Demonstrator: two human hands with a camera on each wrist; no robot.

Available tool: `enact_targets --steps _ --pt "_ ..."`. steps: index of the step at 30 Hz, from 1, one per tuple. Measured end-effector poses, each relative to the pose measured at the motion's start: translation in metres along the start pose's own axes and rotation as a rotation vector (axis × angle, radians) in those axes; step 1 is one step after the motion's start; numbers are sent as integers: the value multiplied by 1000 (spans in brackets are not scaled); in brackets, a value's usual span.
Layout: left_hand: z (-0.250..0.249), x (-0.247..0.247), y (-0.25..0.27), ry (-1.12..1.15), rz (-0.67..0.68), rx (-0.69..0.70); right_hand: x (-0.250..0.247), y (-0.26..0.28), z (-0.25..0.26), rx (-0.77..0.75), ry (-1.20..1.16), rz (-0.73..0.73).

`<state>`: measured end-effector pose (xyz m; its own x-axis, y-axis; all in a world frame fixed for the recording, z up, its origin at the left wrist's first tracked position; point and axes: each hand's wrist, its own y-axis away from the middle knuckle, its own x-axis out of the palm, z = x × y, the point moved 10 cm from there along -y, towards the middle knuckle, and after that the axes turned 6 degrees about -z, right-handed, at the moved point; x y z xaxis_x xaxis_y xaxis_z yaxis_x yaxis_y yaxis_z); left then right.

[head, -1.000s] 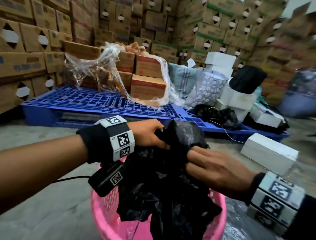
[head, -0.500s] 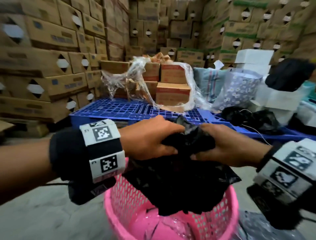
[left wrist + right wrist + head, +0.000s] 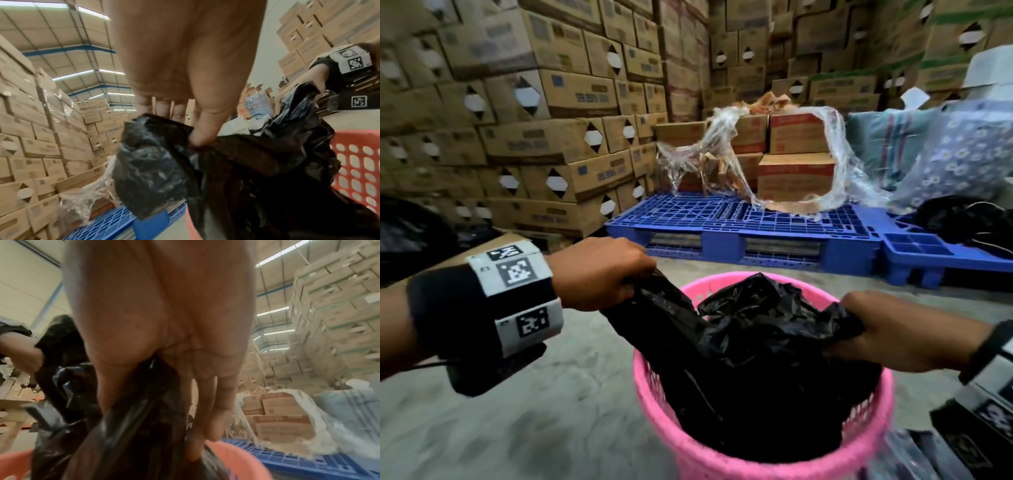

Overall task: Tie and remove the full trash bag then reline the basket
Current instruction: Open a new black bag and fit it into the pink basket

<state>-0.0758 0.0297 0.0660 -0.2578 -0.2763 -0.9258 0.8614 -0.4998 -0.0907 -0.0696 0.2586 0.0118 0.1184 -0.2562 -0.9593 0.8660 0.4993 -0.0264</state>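
A black trash bag hangs down into a pink perforated basket on the floor. My left hand grips the bag's left edge just outside the basket's left rim. My right hand grips the bag's right edge over the right rim. The bag's mouth is stretched between the two hands, crumpled in the middle. In the left wrist view the thumb pinches a bunched black fold. In the right wrist view the fingers curl round black plastic above the basket rim.
A blue plastic pallet lies just beyond the basket, carrying boxes under loose clear wrap. Stacked cardboard cartons wall the left and back. Patterned sacks and a black bag sit at the right. Concrete floor spreads to the left.
My hands were together, bunching the bag's top above the basket. Now they have moved apart to either side, spreading the bag's mouth over the rim, and the bag hangs lower.
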Motion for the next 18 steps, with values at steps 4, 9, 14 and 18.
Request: enact_targets --steps 4,9,14,18 --pt "7 13 -2 -151 69 -27 -11 12 -17 73 148 -22" --pt "-45 8 -9 343 10 46 -14 10 -22 107 -64 -66" --pt "-72 40 -17 305 -66 191 -7 5 -39 191 -80 -32" --pt "-55 51 -25 481 -35 142 -26 -7 -29 277 187 -73"
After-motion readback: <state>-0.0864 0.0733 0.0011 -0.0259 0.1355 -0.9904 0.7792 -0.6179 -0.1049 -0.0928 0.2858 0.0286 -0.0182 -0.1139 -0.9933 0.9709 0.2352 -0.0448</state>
